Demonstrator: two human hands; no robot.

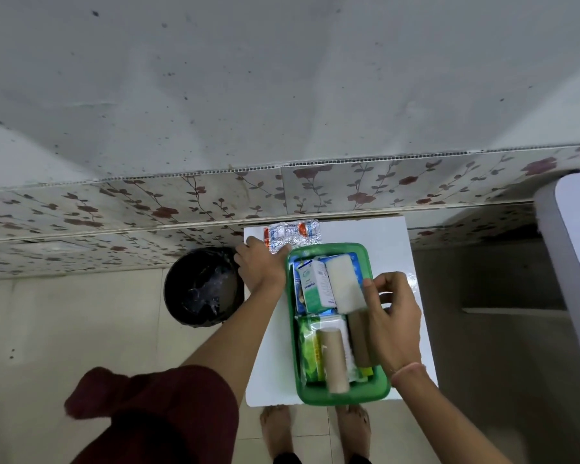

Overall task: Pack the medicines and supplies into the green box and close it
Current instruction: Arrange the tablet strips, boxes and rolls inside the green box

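Presently, crinkled foil blister strips (292, 236) are pinched by the left hand (260, 266); the right hand's (394, 321) grip is loosely open, touching a white gauze pad (345, 284) in the green box (342, 395).

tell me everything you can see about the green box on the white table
The green box is an open, rectangular tub of smooth plastic with rounded corners and a flared rim; no lid shows. It sits flat on the white table, long side running away from the person. It is packed nearly full: a white-and-teal carton, a white pad, two brown rolls and green packets. The right hand reaches into it; the left hand is at its far left corner.
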